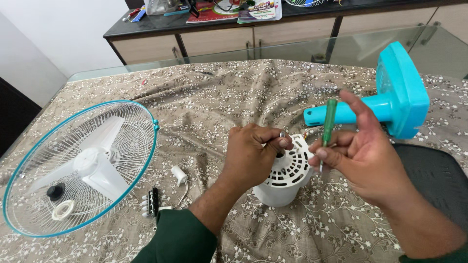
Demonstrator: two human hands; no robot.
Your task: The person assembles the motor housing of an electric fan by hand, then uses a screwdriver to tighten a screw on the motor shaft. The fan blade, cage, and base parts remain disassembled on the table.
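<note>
On the bench, middle: a white motor housing stands on the patterned cloth, its vented cover facing up.
Left hand: the left hand is curled over the top of the housing, thumb and forefinger pressed together on a small screw.
Right hand: the right hand pinches a green-handled screwdriver between thumb and middle fingers, forefinger stretched out; the tool points down, just beside the housing rim.
Fan stand: a turquoise stand lies on its side behind the right hand, base on edge.
Fan guard: a wire guard with a turquoise rim lies flat at the left, white blades, a black knob and a white ring resting in it.
Loose parts: a small white cylinder on a wire and a black switch block lie between guard and housing.
Risk, screw: the pinch looks light; a slip would likely drop the screw into the vent slots or the busy cloth pattern, where it would be hard to find.
Risk, tool: the screwdriver is held loosely and high on the handle, so its tip could skid off the cover.
Risk, stand: tipped on edge near the elbow, it could be knocked and roll.
</note>
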